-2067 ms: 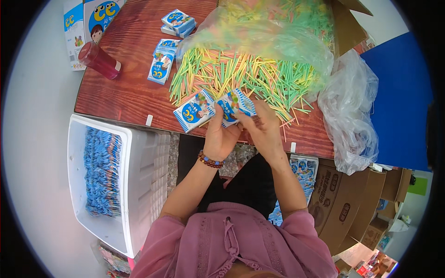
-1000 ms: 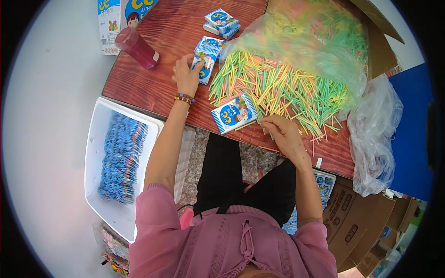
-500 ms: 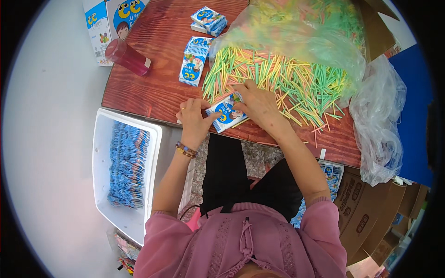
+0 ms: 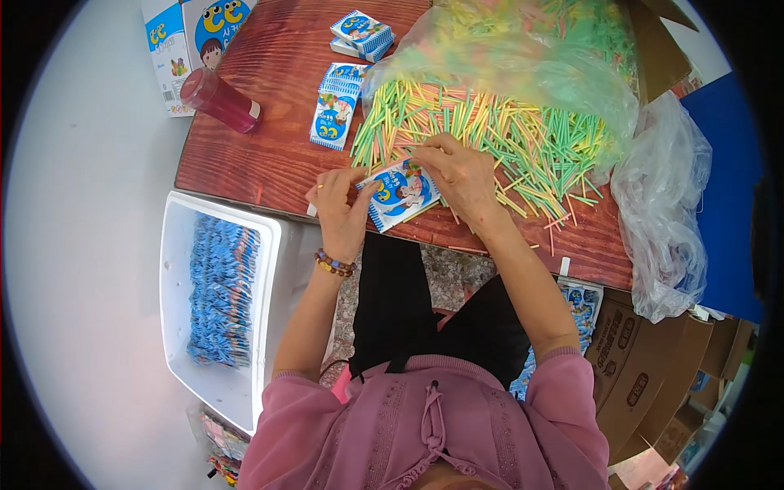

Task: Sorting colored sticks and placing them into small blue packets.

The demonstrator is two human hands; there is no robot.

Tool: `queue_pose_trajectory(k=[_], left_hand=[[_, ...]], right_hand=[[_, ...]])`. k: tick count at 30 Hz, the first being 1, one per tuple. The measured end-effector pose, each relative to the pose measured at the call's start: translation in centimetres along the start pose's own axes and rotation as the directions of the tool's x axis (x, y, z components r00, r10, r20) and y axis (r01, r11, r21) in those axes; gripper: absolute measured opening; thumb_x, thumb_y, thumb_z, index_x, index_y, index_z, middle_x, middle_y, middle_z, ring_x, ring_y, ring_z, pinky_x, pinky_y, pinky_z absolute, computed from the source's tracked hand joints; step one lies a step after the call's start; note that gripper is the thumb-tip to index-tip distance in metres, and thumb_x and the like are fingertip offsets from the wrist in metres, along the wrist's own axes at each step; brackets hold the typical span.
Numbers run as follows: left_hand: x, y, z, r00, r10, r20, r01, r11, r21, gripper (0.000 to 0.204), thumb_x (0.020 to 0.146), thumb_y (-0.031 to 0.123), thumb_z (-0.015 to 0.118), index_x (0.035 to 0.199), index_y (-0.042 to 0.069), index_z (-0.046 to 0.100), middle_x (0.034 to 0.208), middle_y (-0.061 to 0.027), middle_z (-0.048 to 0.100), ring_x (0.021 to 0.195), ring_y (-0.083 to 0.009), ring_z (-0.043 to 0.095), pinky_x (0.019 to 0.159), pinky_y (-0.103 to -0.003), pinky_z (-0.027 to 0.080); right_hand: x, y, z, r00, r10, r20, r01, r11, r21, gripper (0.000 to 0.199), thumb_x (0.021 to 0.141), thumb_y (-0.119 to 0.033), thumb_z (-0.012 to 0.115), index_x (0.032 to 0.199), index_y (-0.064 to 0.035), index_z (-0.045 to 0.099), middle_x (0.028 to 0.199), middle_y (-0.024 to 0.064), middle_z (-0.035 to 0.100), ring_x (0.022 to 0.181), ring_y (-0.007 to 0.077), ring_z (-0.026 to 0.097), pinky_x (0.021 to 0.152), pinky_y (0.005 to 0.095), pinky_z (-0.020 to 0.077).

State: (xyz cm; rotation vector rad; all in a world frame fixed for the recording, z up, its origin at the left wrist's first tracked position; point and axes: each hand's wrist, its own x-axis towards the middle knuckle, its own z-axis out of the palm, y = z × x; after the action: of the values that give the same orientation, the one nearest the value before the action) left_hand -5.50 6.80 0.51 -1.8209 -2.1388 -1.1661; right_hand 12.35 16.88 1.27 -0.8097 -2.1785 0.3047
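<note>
A small blue and white packet [image 4: 400, 194] lies at the near edge of the wooden table [image 4: 261, 155]. My left hand [image 4: 341, 214] pinches its left end, a beaded bracelet on the wrist. My right hand [image 4: 459, 175] rests on its right end, fingers at the edge of a big heap of yellow, green and pink sticks [image 4: 506, 135]. Whether the right hand grips sticks cannot be told.
More flat packets [image 4: 333, 114] and a small stack of packets [image 4: 361, 34] lie farther back. A red tumbler [image 4: 220, 100] and printed boxes [image 4: 192, 33] sit far left. A clear bag [image 4: 661, 212] hangs at the right. A white bin [image 4: 219, 302] of blue packets stands below left; cardboard cartons [image 4: 645, 376] lower right.
My left hand reached out to the flat packets, then came back to the near edge. Both hands now meet on one packet, the right hand drawn back from the sticks.
</note>
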Motion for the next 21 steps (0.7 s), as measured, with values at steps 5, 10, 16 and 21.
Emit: queue_pose_trajectory(k=[5, 10, 16, 21], left_hand=[[-0.6, -1.7, 1.3, 0.917, -0.334, 0.221, 0.389, 0.613, -0.687, 0.014, 0.082, 0.007, 0.072, 0.093, 0.003, 0.065, 0.085, -0.0013, 0.061, 0.076, -0.0087, 0.057, 0.066, -0.027, 0.044], [0.4, 1.4, -0.1, 0.857, -0.355, 0.372, 0.486, 0.321, -0.813, 0.007, 0.087, 0.005, 0.068, 0.089, 0.0, 0.065, 0.08, 0.0008, 0.064, 0.07, -0.0006, 0.055, 0.059, -0.017, 0.044], [-1.0, 2.3, -0.3, 0.827, -0.349, 0.441, 0.545, 0.308, -0.779, 0.011, 0.087, 0.006, 0.069, 0.094, -0.002, 0.066, 0.081, 0.0004, 0.065, 0.072, -0.0018, 0.056, 0.062, -0.019, 0.045], [-2.4, 4.7, -0.7, 0.801, -0.422, 0.424, 0.546, 0.227, -0.806, 0.015, 0.086, 0.005, 0.069, 0.098, -0.004, 0.067, 0.085, 0.0004, 0.066, 0.075, -0.0039, 0.057, 0.067, -0.021, 0.048]], right_hand=[[0.5, -0.2, -0.6, 0.994, 0.105, 0.019, -0.104, 0.908, 0.407, 0.008, 0.083, -0.006, 0.067, 0.091, -0.0068, 0.068, 0.083, 0.0023, 0.066, 0.057, 0.0104, 0.058, 0.05, 0.0245, 0.0455], [-0.4, -0.6, -2.3, 0.804, 0.38, 0.457, -0.593, 0.454, 0.665, 0.008, 0.086, -0.006, 0.066, 0.092, -0.0009, 0.067, 0.075, -0.0015, 0.061, 0.057, 0.0038, 0.049, 0.05, 0.0196, 0.0397], [-2.3, -0.7, -1.8, 0.887, 0.322, 0.331, -0.457, 0.517, 0.723, 0.01, 0.085, -0.009, 0.07, 0.083, -0.0011, 0.063, 0.073, -0.0036, 0.053, 0.064, 0.0036, 0.046, 0.056, 0.0203, 0.0365], [-3.9, -1.6, -2.9, 0.84, 0.399, 0.367, -0.528, 0.447, 0.722, 0.017, 0.084, -0.009, 0.071, 0.077, -0.0016, 0.058, 0.073, -0.0042, 0.048, 0.067, 0.0043, 0.042, 0.059, 0.0211, 0.0345]])
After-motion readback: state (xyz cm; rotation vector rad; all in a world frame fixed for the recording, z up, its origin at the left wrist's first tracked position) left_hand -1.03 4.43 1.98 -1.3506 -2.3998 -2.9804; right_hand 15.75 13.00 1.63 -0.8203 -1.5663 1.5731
